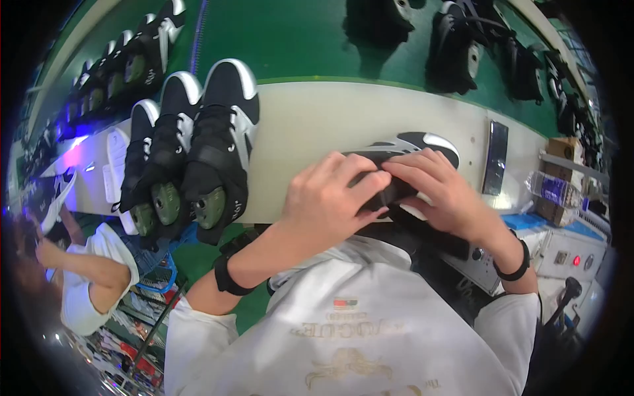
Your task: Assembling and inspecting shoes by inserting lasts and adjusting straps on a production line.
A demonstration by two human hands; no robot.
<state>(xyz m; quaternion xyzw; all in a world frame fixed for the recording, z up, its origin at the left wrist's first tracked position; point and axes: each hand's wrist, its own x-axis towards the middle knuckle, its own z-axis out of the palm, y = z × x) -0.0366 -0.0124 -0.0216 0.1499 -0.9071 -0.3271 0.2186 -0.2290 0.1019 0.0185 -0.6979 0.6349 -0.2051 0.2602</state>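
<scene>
A green surface (284,39) crosses the workshop, a cream bench (297,132) along its near edge. By a clock face over the view, one co-worker (122,254) is at eight o'clock. Beyond the bench, toward ten, runs a row of shoes (135,66), too overlapped to count. Three black-and-white shoes (221,119) lie side by side at ten, each with an olive-green last in its opening; whether they are finished cannot be told. At two o'clock is one held shoe (441,144), toe rightward over the bench, apparently mid-handling, its opening hidden. The left hand (330,191) pinches its dark upper between thumb and curled fingers; the right hand (441,191) grips it likewise, just beside. One dark slab (495,158) lies farther right, before three; one control box (574,254) stands past three, its red light showing.
</scene>
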